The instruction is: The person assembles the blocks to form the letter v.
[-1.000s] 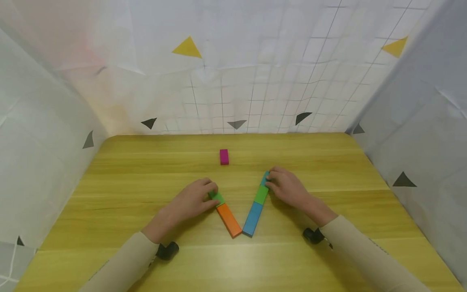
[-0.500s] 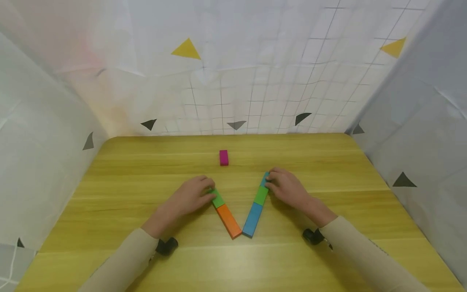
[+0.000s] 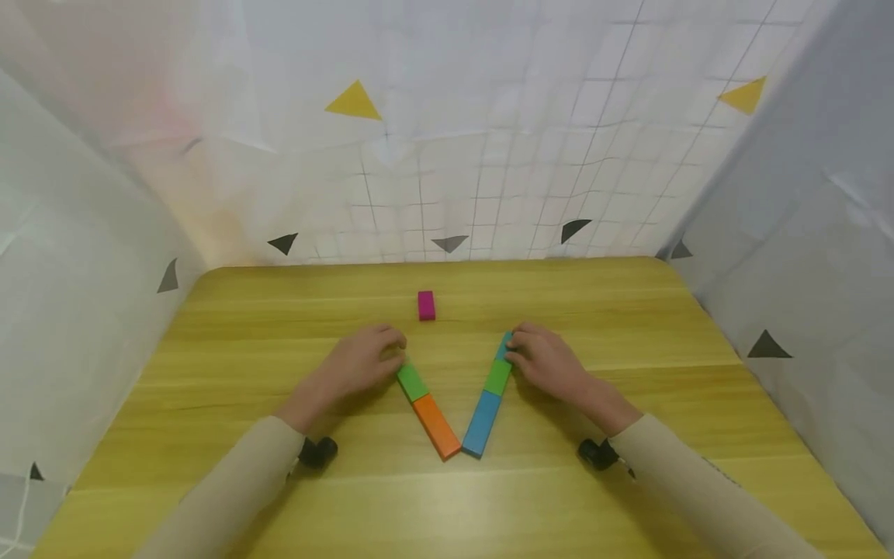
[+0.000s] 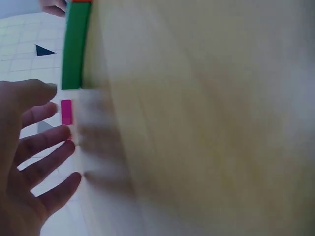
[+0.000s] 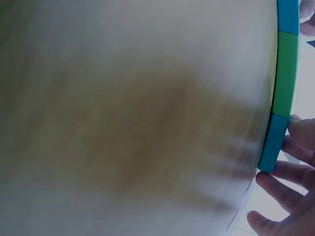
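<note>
In the head view two rows of blocks form a V on the wooden table. Its left arm is a green block (image 3: 412, 381) joined end to end with an orange block (image 3: 437, 426). The right arm runs from a near blue block (image 3: 482, 423) through a green middle block (image 3: 497, 377) to a far blue block (image 3: 503, 346). My left hand (image 3: 359, 361) hovers just beyond the left green block, fingers spread and holding nothing; the left wrist view shows a gap between thumb and block. My right hand (image 3: 548, 361) holds the far blue block (image 5: 273, 143) between thumb and fingers.
A magenta block (image 3: 426, 306) stands alone toward the back of the table (image 3: 447, 512). White sheets with printed triangles hang behind and at both sides. Black wrist cameras (image 3: 317, 453) sit under both forearms.
My left hand has let go of the left green block and drawn back away from it, up and to the left. The right hand and the blocks stay in place.
</note>
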The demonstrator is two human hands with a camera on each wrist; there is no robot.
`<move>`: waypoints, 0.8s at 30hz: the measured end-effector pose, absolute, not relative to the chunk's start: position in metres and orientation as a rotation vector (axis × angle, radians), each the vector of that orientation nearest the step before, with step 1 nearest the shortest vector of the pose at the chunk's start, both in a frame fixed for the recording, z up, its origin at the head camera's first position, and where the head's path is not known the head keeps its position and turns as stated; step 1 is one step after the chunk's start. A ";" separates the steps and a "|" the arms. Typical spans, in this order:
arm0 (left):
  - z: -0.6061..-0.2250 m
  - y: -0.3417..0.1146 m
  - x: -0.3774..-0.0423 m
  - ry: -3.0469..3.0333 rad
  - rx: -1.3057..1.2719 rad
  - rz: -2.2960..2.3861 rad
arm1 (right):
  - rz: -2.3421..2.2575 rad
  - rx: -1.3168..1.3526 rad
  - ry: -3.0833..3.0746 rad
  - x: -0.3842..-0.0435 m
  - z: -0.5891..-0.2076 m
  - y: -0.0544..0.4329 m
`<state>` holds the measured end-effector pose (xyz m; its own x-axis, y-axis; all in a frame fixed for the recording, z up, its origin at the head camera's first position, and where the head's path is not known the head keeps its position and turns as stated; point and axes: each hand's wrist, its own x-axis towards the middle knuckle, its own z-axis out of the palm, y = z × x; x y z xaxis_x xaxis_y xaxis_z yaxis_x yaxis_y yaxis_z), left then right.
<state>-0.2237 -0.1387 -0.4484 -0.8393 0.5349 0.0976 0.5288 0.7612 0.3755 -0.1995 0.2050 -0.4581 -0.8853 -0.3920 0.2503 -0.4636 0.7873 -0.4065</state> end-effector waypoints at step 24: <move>-0.452 -0.130 -0.276 2.970 0.819 0.629 | 0.705 0.683 -2.830 -0.199 -0.458 0.204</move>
<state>-0.2755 -0.1296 -0.4519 -0.8644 0.4913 0.1068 0.4925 0.7845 0.3769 -0.1985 0.2044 -0.4579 -0.8860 -0.3940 0.2444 -0.4626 0.7864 -0.4094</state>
